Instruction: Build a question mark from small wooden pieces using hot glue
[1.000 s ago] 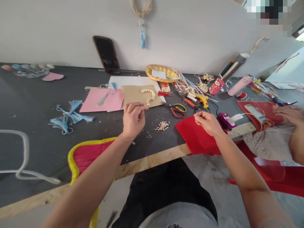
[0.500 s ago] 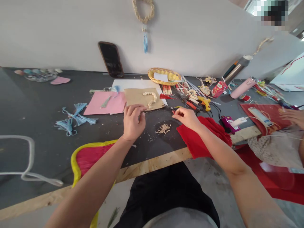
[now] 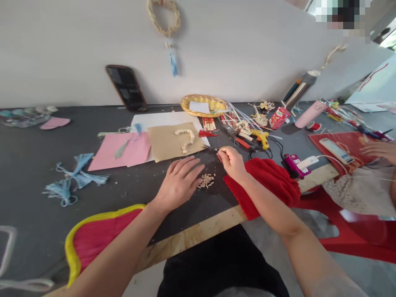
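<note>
My left hand (image 3: 179, 183) is held palm down over the dark tabletop, fingers stretched out and nothing visible in them. Its fingertips come close to a small pile of short pale wooden-looking pieces (image 3: 206, 180). My right hand (image 3: 232, 163) has thumb and forefinger pinched together, and whatever lies between them is too small or hidden to name. Right by those fingertips is a dark, pointed hand tool (image 3: 210, 148), its handle end covered by the hand. A curved row of cream beads (image 3: 189, 135) lies on brown paper (image 3: 161, 142) beyond my left hand.
Blue tassels (image 3: 78, 173) and pink paper (image 3: 123, 150) lie left. A wicker basket (image 3: 204, 98), yellow glue gun (image 3: 261, 138) and red-handled pliers (image 3: 243, 143) are behind. Red cloth (image 3: 269, 181) overhangs the edge. A phone (image 3: 126, 86) leans on the wall; another person's hand (image 3: 379, 149) is far right.
My left hand has come down and nearer the pile, its fingers opening out. My right hand stays pinched near the pointed tool. The whole view has shifted slightly.
</note>
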`<state>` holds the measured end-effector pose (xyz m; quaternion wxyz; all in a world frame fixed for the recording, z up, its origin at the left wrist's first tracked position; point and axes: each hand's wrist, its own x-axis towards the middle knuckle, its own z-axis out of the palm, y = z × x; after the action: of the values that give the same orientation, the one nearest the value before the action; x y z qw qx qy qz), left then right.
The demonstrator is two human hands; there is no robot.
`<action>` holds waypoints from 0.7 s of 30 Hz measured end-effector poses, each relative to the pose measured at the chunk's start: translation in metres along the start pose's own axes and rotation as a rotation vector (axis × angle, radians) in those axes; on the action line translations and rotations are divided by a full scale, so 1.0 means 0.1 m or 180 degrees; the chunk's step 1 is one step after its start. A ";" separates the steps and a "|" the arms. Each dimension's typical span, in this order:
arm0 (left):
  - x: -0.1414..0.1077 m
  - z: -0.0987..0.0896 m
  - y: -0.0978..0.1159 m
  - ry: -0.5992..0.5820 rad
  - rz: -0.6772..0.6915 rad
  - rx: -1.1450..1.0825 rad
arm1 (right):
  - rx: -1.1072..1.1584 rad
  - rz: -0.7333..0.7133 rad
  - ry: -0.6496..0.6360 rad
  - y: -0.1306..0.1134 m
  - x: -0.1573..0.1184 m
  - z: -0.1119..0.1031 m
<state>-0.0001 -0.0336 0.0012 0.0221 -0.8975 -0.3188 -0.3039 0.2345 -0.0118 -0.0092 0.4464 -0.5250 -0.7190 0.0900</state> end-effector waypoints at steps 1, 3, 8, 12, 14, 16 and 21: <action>0.00 -0.01 -0.02 0.0106 -0.0081 0.0082 | 0.0062 0.0035 0.0019 0.00 0.00 0.00; 0.00 -0.02 -0.04 0.0288 -0.0180 0.0245 | 0.0122 -0.0010 0.0016 0.01 0.01 0.01; -0.01 -0.04 -0.03 0.0584 -0.0217 0.0584 | 0.0139 -0.0215 -0.0037 0.00 0.05 -0.05; -0.02 -0.03 -0.02 0.0607 -0.0269 0.0645 | 0.0161 -0.0131 -0.0032 0.01 0.09 -0.11; -0.02 -0.03 -0.02 0.0573 -0.0276 0.0591 | 0.0025 -0.0006 -0.0027 0.03 0.09 -0.11; -0.03 -0.02 -0.02 0.0544 -0.0285 0.0528 | -0.0074 0.0118 0.0019 0.05 0.09 -0.09; -0.02 -0.03 -0.02 0.0492 -0.0341 0.0425 | 0.0000 0.0197 0.0100 0.09 0.07 -0.07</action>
<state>-0.0046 -0.0337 0.0017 0.0901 -0.8496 -0.3832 -0.3510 0.2451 -0.0043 -0.0064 0.4546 -0.5484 -0.6953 0.0955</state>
